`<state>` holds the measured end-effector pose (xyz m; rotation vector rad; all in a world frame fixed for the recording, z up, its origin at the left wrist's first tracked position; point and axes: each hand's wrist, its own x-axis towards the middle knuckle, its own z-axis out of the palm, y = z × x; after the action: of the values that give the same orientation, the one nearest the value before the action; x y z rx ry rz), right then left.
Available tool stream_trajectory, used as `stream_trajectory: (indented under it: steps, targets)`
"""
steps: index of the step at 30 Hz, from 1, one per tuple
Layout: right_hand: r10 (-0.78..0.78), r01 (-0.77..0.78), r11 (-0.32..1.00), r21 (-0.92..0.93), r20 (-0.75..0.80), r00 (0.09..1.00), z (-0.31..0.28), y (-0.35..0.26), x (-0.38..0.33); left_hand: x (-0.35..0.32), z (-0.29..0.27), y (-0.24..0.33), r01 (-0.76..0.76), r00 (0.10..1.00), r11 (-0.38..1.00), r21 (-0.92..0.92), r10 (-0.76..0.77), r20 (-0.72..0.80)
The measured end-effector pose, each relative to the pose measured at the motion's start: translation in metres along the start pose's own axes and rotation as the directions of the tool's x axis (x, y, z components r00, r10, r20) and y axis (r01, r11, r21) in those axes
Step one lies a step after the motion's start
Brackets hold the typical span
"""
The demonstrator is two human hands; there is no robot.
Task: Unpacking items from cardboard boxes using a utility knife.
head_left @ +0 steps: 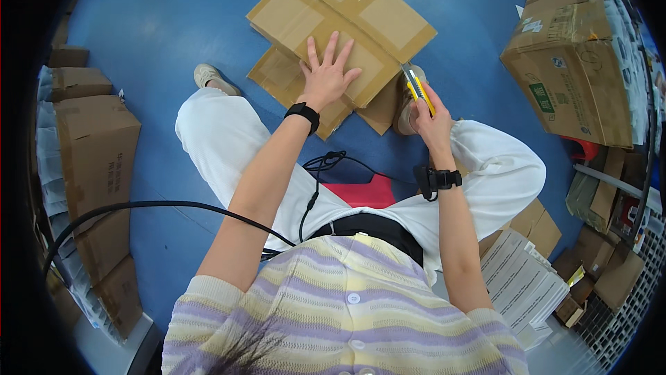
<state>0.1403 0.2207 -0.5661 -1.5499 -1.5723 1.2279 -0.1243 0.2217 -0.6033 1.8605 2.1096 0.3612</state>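
A flattened brown cardboard box lies on the blue floor in front of me, with strips of tape across it and flaps sticking out beneath. My left hand rests flat on its near part, fingers spread. In my right hand is a yellow box cutter, gripped with its blade out. The blade tip meets or lies just beside the cardboard's right corner; I cannot tell whether it touches. My right shoe is close by, partly hidden behind the cutter and the cardboard.
Cardboard boxes line the left side. A large carton stands at the far right, with smaller boxes below it. White printed stacks lie by my right leg. A black cable crosses my left arm; a red seat shows beneath me.
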Motion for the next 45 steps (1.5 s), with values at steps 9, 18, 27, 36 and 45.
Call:
stream_trajectory:
  steps: [9, 18, 27, 36, 45]
  targets:
    - [-0.032, 0.031, 0.999, -0.014, -0.062, 0.998, 0.009, 0.004, -0.008, 0.0, 0.005, 0.001, -0.013, 0.999, 1.0, -0.023, 0.012, -0.038]
    - [0.009, -0.018, 0.993, -0.113, -0.076, 0.997, 0.018, -0.009, -0.024, -0.004, 0.011, -0.002, -0.005, 0.998, 1.0, -0.012, 0.005, -0.061]
    - [0.286, -0.287, 0.949, 0.13, 0.021, 0.958, 0.02, -0.044, -0.043, -0.001, 0.015, -0.004, 0.001, 0.997, 1.0, -0.004, -0.002, -0.08]
    - [0.317, -0.326, 0.933, 0.151, 0.081, 0.945, 0.023, -0.05, -0.057, 0.004, 0.013, -0.009, 0.021, 1.0, 0.993, -0.12, -0.024, -0.018]
    - [0.288, -0.301, 0.947, 0.11, 0.118, 0.95, 0.037, -0.054, -0.072, 0.007, 0.01, -0.016, 0.04, 0.998, 0.957, -0.288, -0.026, 0.053]
